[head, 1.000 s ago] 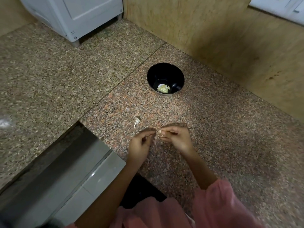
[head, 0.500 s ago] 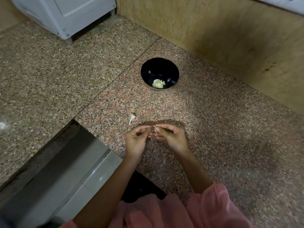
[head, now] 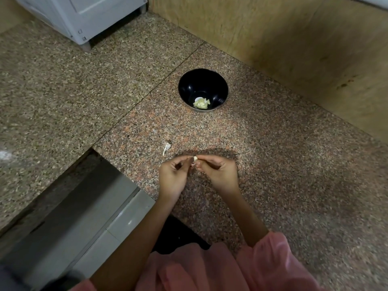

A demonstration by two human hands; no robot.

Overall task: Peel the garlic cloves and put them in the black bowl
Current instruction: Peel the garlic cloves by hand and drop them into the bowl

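2 hands, left [head: 172, 177] and right [head: 218, 174], pinch 1 garlic clove [head: 195, 158] | 1 black bowl [head: 200, 84]

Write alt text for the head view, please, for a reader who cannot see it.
The left hand and right hand pinch a garlic clove over a stone counter. Beyond them a black bowl holds peeled cloves; a peel scrap lies near the left hand.

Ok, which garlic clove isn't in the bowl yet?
The pale clove pinched between the left hand and right hand, over the counter. The other cloves lie together in the bottom of the black bowl.
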